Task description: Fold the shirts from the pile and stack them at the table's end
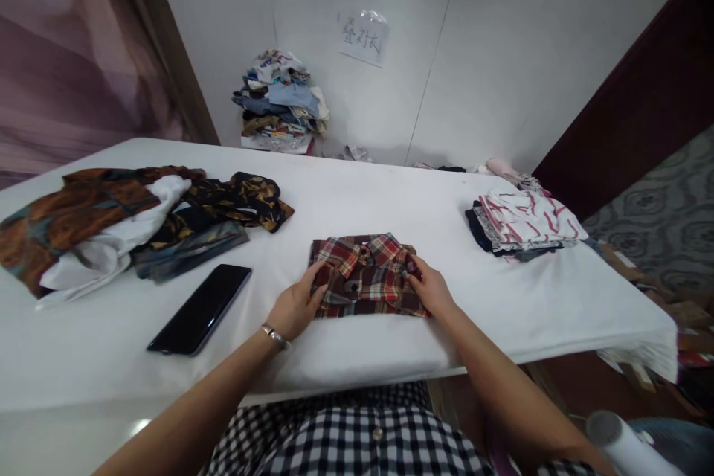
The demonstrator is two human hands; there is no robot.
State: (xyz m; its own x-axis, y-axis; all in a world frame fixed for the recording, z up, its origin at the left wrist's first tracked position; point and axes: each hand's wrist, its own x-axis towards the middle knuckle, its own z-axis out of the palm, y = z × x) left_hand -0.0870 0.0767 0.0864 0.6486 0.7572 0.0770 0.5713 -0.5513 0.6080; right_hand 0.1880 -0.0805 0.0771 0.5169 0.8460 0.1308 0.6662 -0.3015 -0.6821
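1. At the left of the frame a loose heap of patterned clothes (111,227) lies on the white bench (390,193), with a white garment (111,245) mixed into it.
2. Just right of the heap, lower left of centre, a black phone (201,309) lies flat and slanted on the bench, apart from my hands.
3. My left hand (293,309), a bracelet (273,335) at its wrist, rests on the left edge of the folded plaid shirt (362,275); my grip there is released, fingers spread flat with the tips pressing the cloth.
4. The plaid shirt sits at the centre of the frame, near the front edge of the bench, folded into a neat rectangle with its collar facing away from me.
5. My right hand (429,288) lies on the shirt's right edge, fingers curled down onto the fabric; I cannot tell whether they pinch it.
6. In the upper middle, a stack of clothes (282,100) stands against the wall under a paper note (364,36).
7. At the right, a folded pile topped by a red-and-white striped garment (527,219) rests on the bench, well apart from my hands.
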